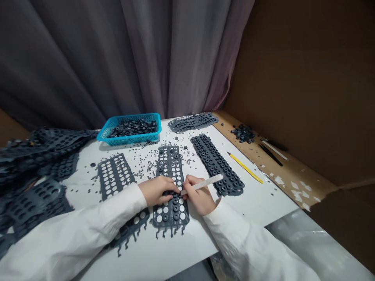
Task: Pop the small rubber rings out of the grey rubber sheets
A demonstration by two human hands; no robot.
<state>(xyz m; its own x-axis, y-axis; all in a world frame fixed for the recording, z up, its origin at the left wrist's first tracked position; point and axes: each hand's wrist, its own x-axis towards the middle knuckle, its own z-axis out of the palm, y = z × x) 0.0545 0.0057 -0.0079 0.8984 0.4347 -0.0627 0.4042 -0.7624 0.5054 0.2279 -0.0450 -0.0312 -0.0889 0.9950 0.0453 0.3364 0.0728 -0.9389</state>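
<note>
A dark grey rubber sheet (pixel 169 171) lies before me, with rows of round holes showing white and ring-shaped pieces standing in some of them. Bent over its middle, my left hand (pixel 158 190) has finger and thumb closed near a small dark piece; what they pinch is partly hidden. My right hand (pixel 199 195) is closed around a slim white-handled tool (pixel 209 182), its tip down at the sheet beside my left fingertips. A second holed sheet (pixel 117 173) lies left, partly under my left forearm.
A blue basket (pixel 131 138) holds many small dark pieces. To the right lie a ring-covered strip (pixel 216 166), a yellow pencil (pixel 246 168), a dark pile of pieces (pixel 243 134) and a black tool (pixel 271 154). Stacked rubber sheets (pixel 43 156) crowd the left; tiny dark discs dot the white surface.
</note>
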